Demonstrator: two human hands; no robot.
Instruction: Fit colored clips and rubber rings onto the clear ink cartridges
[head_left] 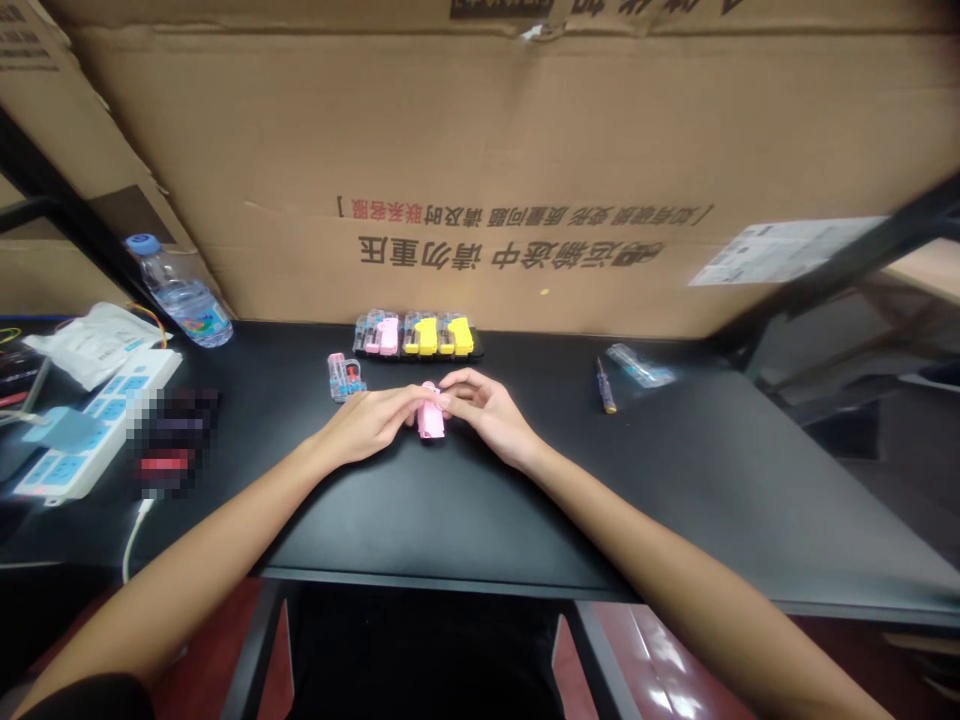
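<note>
A small pink plastic piece (430,421) is between my two hands, just above or on the black desk. From the left, my left hand (371,418) pinches its upper part with closed fingers. On the other side, my right hand (487,412) has thumb and fingers closed on the same piece, which is partly covered. Left of them lies a small clear-and-pink plastic part (346,377) with red and blue bits. Behind the hands stands a row of small clear plastic units, one with a pink part (387,336) and two with yellow parts (424,338).
A screwdriver (605,386) and a clear plastic bag (640,367) lie to the right. At left are a power strip (101,425), a white packet (97,343), a water bottle (187,296) and a white cable (137,530). Large cardboard (480,130) stands along the back.
</note>
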